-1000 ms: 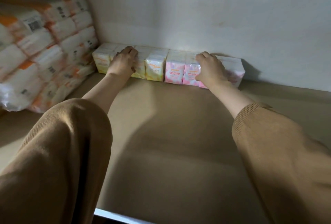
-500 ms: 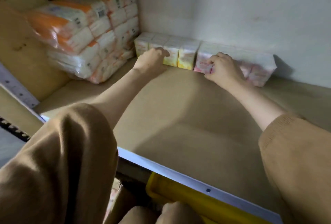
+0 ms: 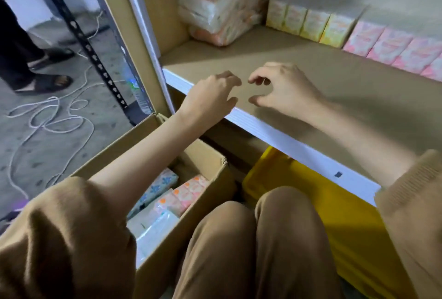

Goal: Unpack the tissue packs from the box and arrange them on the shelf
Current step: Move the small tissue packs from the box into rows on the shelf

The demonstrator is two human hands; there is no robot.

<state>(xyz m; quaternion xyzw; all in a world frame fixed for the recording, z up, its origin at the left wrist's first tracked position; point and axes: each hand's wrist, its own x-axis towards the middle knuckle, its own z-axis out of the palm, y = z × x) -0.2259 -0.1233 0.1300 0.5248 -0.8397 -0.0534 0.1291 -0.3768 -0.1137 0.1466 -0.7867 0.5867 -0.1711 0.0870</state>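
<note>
A row of small tissue packs stands along the back wall of the shelf point(image 3: 299, 64): yellow packs point(image 3: 311, 21) on the left, pink packs point(image 3: 392, 47) on the right. My left hand point(image 3: 210, 97) and my right hand point(image 3: 284, 90) hover over the shelf's front edge, empty, fingers curled and apart, thumbs nearly facing. Below on the left an open cardboard box point(image 3: 203, 155) holds more tissue packs point(image 3: 172, 198) in blue, pink and white, partly hidden by my left arm.
A big plastic-wrapped bundle of orange-and-white tissues point(image 3: 222, 4) fills the shelf's left corner. A yellow bin point(image 3: 339, 217) sits under the shelf. My knees point(image 3: 251, 239) are in front. A white cable point(image 3: 55, 116) lies on the floor near another person's feet point(image 3: 43, 78).
Both hands have left the row of packs and pulled back to the shelf's front edge. The camera has tilted down, bringing the box, the bin and the floor into view.
</note>
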